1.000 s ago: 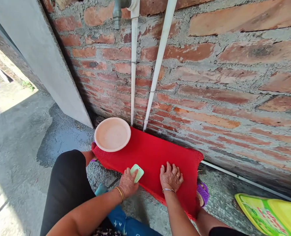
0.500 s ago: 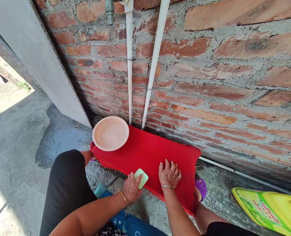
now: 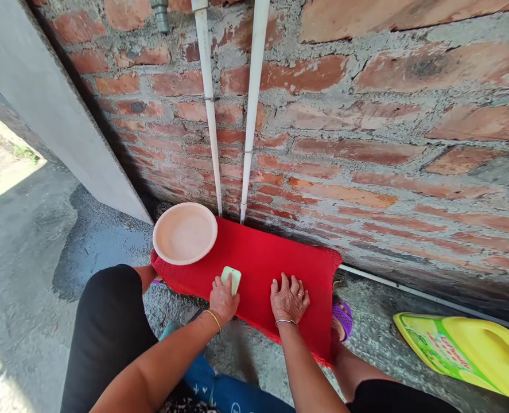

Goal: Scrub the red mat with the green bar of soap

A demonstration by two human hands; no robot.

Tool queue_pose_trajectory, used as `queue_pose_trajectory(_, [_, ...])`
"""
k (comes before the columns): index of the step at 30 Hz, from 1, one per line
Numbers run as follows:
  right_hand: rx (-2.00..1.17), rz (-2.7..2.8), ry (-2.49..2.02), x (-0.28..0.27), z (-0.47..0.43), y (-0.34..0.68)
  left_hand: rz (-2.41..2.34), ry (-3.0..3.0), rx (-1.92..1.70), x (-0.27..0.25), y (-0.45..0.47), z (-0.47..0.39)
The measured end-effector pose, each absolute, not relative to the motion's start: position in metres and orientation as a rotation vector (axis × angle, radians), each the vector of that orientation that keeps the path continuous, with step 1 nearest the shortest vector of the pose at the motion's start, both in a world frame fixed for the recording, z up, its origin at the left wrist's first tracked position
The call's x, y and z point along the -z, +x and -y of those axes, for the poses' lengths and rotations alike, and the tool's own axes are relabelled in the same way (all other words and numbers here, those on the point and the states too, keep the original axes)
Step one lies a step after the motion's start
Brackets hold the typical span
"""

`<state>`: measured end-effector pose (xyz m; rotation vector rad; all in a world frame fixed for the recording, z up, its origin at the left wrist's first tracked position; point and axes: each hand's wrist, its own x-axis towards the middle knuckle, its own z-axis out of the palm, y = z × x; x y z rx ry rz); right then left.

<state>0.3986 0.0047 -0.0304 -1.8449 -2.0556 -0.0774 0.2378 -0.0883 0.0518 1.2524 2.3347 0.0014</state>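
A red cloth (image 3: pixel 263 252) with shaggy edges lies spread over a low raised surface hidden beneath it. My left hand (image 3: pixel 224 299) is closed around a pale green scrubbing brush (image 3: pixel 232 279), its flat back facing up and its underside out of sight. That brush is over the cloth's near edge, left of centre. Palm down on the right part of the cloth rests my right hand (image 3: pixel 289 298), fingers spread and holding nothing. A pale pink basin (image 3: pixel 185 234) stands on the cloth's left end, behind my left hand.
Behind the cloth rises a brick wall (image 3: pixel 349 152) with two white pipes (image 3: pixel 252 115). A grey slab (image 3: pixel 69 109) leans at the left, near wet concrete. A yellow detergent bottle (image 3: pixel 465 350) lies at the right. My knees flank the cloth; a purple shoe (image 3: pixel 343 320) shows beside it.
My left hand has carried the brush forward and slightly left, further over the cloth. My right hand stays flat on it. The whole view has shifted a little.
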Motion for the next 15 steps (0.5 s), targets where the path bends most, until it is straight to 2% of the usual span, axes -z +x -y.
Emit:
queue_pose_trajectory(5, [0.077, 2.051, -1.854, 0.031, -0.005, 0.399, -2.04, 1.421, -0.024, -0.046, 0.281, 0.092])
queue_pose_trajectory(10, [0.084, 2.056, -1.857, 0.028, -0.004, 0.399, -2.299, 1.26, -0.093, -0.062, 0.23, 0.076])
queue_pose_trajectory(15, [0.082, 2.066, -1.863, 0.026, -0.003, 0.398, -2.495, 1.093, -0.005, -0.067, 0.198, 0.063])
